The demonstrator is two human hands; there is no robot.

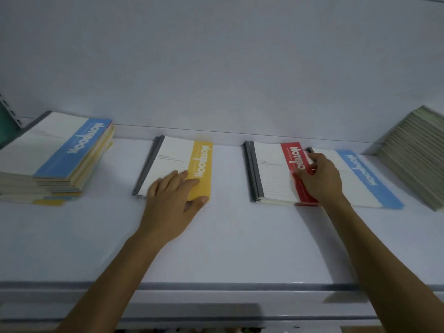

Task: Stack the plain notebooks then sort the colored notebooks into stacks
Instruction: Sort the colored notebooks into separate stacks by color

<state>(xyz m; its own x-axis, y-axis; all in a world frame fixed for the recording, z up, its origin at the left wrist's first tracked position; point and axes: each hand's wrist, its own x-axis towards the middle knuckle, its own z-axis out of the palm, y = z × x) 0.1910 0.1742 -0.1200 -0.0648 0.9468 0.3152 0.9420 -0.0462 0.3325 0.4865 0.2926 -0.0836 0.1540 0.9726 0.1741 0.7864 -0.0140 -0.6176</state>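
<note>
White shelf point(228, 236) under a bare pale wall point(216, 56) carries everything in one row. At the far right the plain stack point(418, 155) leans, already gathered, so the first half of the task looks done. Sorting by colour is the step in hand. A mixed pile point(60, 152) with a blue-banded book on top sits at the far left, not yet worked through. A yellow stack point(173, 155) lies left of centre and a red stack point(271, 169) right of centre. A single blue notebook point(360, 179) lies just beside the red one, between it and the plain stack.

Both arms reach forward and up from the lower edge of the view. The left hand point(170, 200) lies palm down on the yellow stack's near corner. Its fingers are straight and spread over the white page and yellow band, and its thumb is at the bottom edge, pressing, not gripping. The right hand point(319, 181) sits where the red stack meets the blue notebook, wrist cocked left. Its fingers are curled onto the red band and seem to pinch that stack's right edge, though blur hides the thumb.

Judging by this, each hand is squaring a stack it has just fed. The next move calls for letting go of both and reaching back to the mixed pile at the left. There the top blue book should be lifted and carried across to the blue notebook without nudging the red stack beside it.
</note>
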